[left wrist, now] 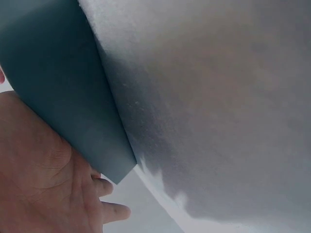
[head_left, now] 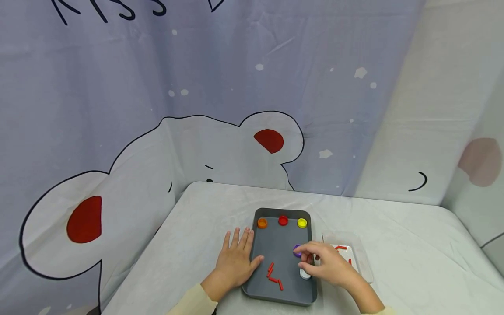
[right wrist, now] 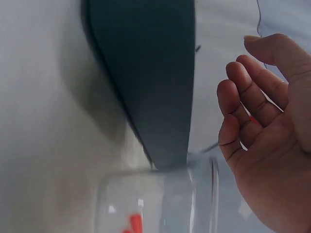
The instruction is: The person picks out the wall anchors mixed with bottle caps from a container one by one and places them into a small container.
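Observation:
My left hand (head_left: pixel 234 263) lies with fingers spread along the left rim of a dark grey tray (head_left: pixel 281 249), its thumb over the edge. In the left wrist view the left palm (left wrist: pixel 43 170) rests against the tray's outer side. Above the tray's right side hovers my right hand (head_left: pixel 324 262), fingers bent loosely, thumb apart from them. Nothing shows between its fingers in the right wrist view (right wrist: pixel 267 116). Partly behind those fingers are a purple cap (head_left: pixel 297 250) and a white cap (head_left: pixel 305 274). Several short red sticks (head_left: pixel 273 279) lie on the tray near its front.
Along the tray's back sit an orange cap (head_left: pixel 262 223), a red cap (head_left: pixel 283 220) and a yellow cap (head_left: pixel 302 223). Right of the tray stands a clear plastic box (head_left: pixel 365 262) with more red sticks (head_left: pixel 341 247). A white cloth (head_left: pixel 413 253) covers the table; a printed curtain (head_left: pixel 220 78) hangs behind.

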Demonstrator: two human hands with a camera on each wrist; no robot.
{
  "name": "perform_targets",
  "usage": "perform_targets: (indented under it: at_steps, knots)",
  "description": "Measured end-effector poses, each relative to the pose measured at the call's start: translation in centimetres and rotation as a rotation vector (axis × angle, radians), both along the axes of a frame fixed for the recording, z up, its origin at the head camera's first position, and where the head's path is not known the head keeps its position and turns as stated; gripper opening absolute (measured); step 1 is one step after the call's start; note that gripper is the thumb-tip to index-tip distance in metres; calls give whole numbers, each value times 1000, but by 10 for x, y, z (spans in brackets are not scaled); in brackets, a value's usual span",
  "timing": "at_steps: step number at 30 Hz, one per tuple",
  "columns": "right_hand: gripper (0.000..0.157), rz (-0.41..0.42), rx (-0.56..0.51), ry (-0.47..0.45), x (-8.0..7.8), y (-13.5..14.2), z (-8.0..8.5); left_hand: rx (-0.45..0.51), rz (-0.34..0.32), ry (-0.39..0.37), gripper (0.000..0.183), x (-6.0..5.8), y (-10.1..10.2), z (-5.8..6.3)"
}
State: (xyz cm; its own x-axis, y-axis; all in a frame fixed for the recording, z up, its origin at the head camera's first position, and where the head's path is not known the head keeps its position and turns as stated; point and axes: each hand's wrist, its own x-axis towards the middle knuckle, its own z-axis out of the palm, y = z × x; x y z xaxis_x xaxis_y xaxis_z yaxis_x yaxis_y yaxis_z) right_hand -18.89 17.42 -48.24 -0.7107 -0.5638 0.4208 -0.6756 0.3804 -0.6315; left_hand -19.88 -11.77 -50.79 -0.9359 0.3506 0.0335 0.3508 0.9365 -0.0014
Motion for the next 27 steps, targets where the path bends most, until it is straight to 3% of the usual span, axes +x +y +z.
perform_targets:
  at_steps: [11,20,27]
  knots:
    - [19,109,72,-63,2,-33,-12,-3,7,-1,80,2,1,0]
    - [24,110,185,-124,0,-42,-19,-5,-1,-8,79,1,1,2]
    - [33,59,367,-73,-1,-45,-22,6,-7,2,79,0,1,2]
